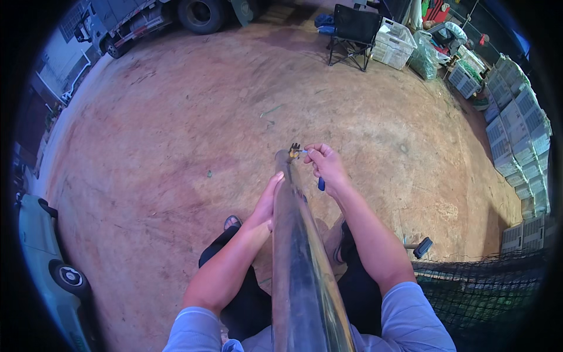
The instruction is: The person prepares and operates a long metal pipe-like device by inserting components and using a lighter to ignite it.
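Observation:
A long, shiny metal tube [303, 264] runs from below my chest out in front of me between my legs. My left hand [266, 200] lies against the tube's left side near its far end, thumb up along the edge. At that end sits a small yellow-and-black fitting [294, 152], too small to name. My right hand [326, 165], just right of the fitting, pinches a thin, light-coloured piece that reaches towards it. A blue handle [321, 184] sticks out below the right palm; the rest of that tool is hidden by the hand.
A folding chair [356, 24] and a white plastic crate [393, 44] stand at the far right. Stacked crates [514, 127] line the right side, with black netting [479, 281] nearer. A truck [140, 22] is far left, a car [48, 264] nearer left.

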`<state>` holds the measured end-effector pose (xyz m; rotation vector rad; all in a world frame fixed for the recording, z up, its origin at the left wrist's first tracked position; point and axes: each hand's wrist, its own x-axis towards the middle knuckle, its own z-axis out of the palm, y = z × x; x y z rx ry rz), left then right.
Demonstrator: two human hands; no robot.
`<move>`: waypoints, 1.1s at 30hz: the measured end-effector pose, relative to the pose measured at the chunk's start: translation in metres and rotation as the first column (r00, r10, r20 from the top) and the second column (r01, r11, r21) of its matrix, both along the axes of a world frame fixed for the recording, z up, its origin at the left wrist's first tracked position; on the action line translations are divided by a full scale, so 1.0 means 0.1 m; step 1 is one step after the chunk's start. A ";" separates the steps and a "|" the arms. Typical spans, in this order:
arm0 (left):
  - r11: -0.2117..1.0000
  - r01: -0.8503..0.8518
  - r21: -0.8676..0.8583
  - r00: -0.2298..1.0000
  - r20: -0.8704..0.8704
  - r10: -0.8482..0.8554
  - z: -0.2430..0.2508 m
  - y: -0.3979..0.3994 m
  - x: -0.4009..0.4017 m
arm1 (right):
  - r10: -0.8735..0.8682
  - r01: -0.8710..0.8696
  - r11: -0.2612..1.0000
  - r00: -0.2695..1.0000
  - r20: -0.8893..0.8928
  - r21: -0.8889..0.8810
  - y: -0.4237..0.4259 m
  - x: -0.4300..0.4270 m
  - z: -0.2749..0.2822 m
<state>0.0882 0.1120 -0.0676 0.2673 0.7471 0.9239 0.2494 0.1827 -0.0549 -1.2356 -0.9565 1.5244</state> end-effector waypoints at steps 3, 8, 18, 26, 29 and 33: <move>0.999 0.015 -0.032 1.000 0.009 -0.014 0.04 -0.03 -0.02 | 0.043 -0.044 0.999 0.998 0.039 0.031 -0.01 -0.01 -0.03; 1.000 0.004 -0.024 1.000 0.006 -0.003 0.07 -0.02 -0.01 | -0.001 0.000 1.000 1.000 0.025 0.015 0.00 0.00 -0.05; 1.000 0.000 -0.026 0.999 0.047 0.001 0.08 -0.02 -0.04 | 0.065 -0.074 0.996 0.983 0.172 0.045 -0.03 -0.04 0.00; 1.000 -0.013 -0.025 0.997 0.075 0.015 0.04 -0.03 -0.04 | 0.081 -0.089 0.995 0.984 0.161 0.039 -0.03 -0.06 0.02; 1.000 -0.013 -0.016 0.995 0.099 0.015 0.03 -0.02 -0.05 | 0.063 -0.065 0.998 0.992 0.107 0.013 -0.04 -0.05 0.03; 1.000 -0.001 -0.025 0.993 0.117 0.003 0.08 -0.03 -0.04 | 0.030 -0.030 1.000 0.996 0.083 0.005 -0.06 -0.02 0.03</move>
